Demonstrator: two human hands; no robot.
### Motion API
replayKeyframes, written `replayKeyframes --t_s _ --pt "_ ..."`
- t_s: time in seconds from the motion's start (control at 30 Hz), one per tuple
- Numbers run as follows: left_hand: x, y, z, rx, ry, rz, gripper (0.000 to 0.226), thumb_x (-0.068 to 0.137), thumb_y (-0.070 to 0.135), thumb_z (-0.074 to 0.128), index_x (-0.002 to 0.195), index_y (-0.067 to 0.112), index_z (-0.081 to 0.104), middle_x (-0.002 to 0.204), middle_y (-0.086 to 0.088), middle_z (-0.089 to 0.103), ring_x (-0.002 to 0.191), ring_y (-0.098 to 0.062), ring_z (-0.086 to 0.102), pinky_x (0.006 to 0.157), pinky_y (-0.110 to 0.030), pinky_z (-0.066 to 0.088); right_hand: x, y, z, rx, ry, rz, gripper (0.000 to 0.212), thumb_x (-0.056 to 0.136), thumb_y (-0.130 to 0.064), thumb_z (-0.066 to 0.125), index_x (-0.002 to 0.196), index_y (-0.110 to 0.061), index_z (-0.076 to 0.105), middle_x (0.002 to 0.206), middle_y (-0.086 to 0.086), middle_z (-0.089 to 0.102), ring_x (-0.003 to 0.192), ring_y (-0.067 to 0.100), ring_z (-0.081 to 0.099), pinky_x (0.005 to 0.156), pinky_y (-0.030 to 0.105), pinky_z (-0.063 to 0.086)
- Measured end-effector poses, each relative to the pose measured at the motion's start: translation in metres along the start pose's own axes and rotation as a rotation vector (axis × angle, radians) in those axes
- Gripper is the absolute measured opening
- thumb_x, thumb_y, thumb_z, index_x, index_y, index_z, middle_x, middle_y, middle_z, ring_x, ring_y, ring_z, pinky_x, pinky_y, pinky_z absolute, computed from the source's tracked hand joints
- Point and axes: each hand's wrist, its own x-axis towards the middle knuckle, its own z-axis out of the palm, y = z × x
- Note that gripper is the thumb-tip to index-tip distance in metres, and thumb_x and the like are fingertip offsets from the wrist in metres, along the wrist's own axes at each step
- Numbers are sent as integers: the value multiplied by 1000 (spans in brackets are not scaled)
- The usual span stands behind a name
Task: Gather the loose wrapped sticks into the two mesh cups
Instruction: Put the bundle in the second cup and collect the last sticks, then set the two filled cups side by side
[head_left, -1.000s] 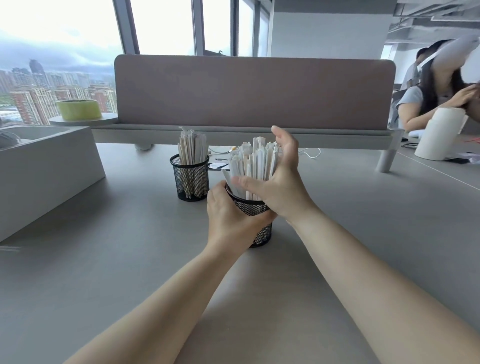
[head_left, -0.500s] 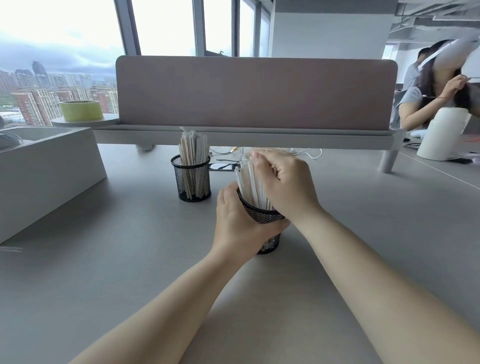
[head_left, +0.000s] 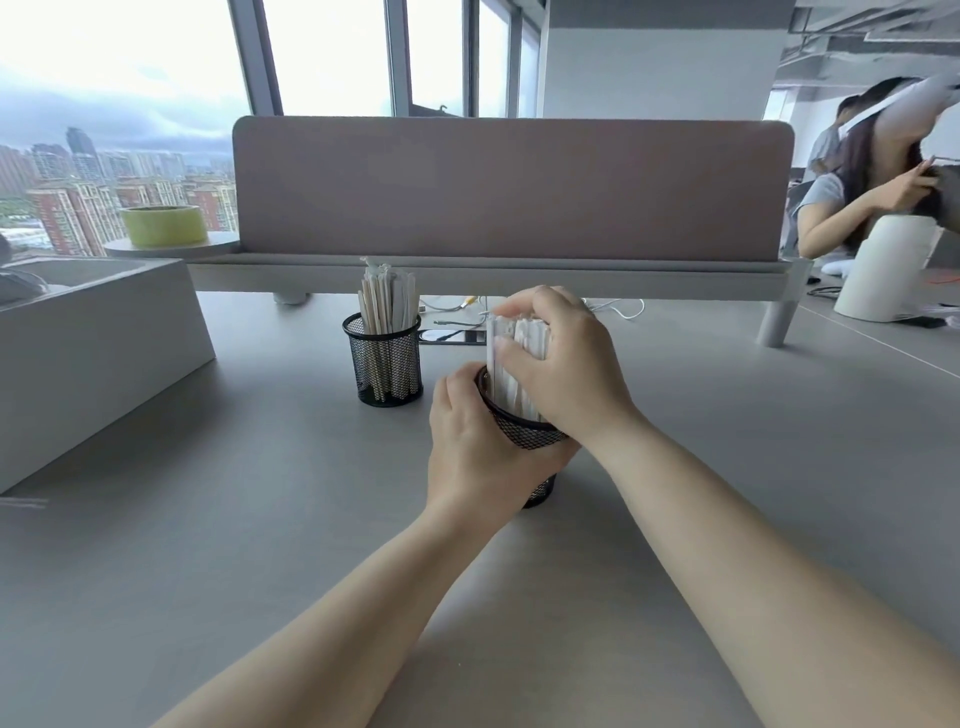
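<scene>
Near mesh cup (head_left: 524, 431): left hand (head_left: 478, 447) grips its wall; right hand (head_left: 561, 364) clasps its wrapped sticks (head_left: 511, 358); far mesh cup (head_left: 385, 364) just beyond-left, full.

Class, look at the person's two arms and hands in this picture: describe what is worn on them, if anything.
Nothing is worn. The left hand and right hand are bare, with no gloves, rings, watch or bracelets visible. Both forearms are uncovered all the way to the bottom edge of the picture, so no sleeves show. Fingernails look short and unpainted.

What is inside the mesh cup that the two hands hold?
White wrapped sticks stand upright inside the near mesh cup. The right hand covers their tops; the left hand hides the cup's side, so its bottom is unseen.
</scene>
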Motion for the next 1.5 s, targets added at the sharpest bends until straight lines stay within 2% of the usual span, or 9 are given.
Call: replayKeyframes --t_s 0.2,0.47,0.6,0.7,0.8,1.0,1.1,1.3,1.5 --pt "6 -4 0 -14 33 -77 94 54 43 89 129 19 38 118 10 37 122 -11 39 96 -19 34 -1 8 -5 241 -49 102 56 82 -30 74 132 -25 49 130 -13 49 117 -4 41 97 4 29" --pt "24 -22 -10 -62 129 -143 88 55 39 89 126 14 44 124 1 45 122 -14 43 94 -26 41 -27 23 11 708 -356 549 113 61 -49 82 150 -26 16 154 -3 25 135 9 34 115 40 31" --pt "28 -29 -10 -34 115 -111 83 55 33 85 125 13 45 122 1 45 121 -18 43 98 -32 42 -31 31 22 717 -430 525 70 62 -27 86 124 -16 55 119 1 67 110 12 63 101 35 48" --pt "27 -27 -13 -41 -18 -61 92 51 36 81 132 19 40 122 6 35 124 -14 35 105 -26 33 -31 33 20 676 -315 497 36 73 -11 81 102 -21 61 94 -12 70 89 -3 66 84 21 53" --pt "36 -39 -26 -8 -136 -10 107 51 39 91 141 29 34 138 6 28 135 -12 26 113 -28 25 -29 43 17 642 -196 515 35 73 -16 81 100 -23 61 96 -12 69 86 -4 66 78 22 52" --pt "68 -92 -54 119 305 -236 95 63 36 88 142 16 38 142 -9 39 137 -25 30 112 -29 20 -17 66 15 565 -42 524 47 62 -35 85 101 -19 65 103 -2 71 94 3 67 78 20 51" --pt "83 -111 -53 146 271 -340 111 64 42 87 149 8 24 153 -11 32 144 -25 23 117 -36 18 -14 75 18 543 6 553 73 50 -51 82 111 -16 62 111 0 69 102 11 65 89 31 52" --pt "110 -133 -43 46 163 -407 124 60 52 84 152 19 7 154 -4 35 137 -26 42 112 -46 34 -13 90 21 444 108 517 59 61 -45 78 111 -20 61 106 -4 69 100 9 64 80 23 50" --pt "117 -143 -40 94 153 -399 104 64 44 85 145 18 25 142 -2 51 126 -24 53 104 -46 43 -8 105 26 376 125 523 69 56 -52 79 113 -19 59 107 -6 68 102 10 63 88 33 52"
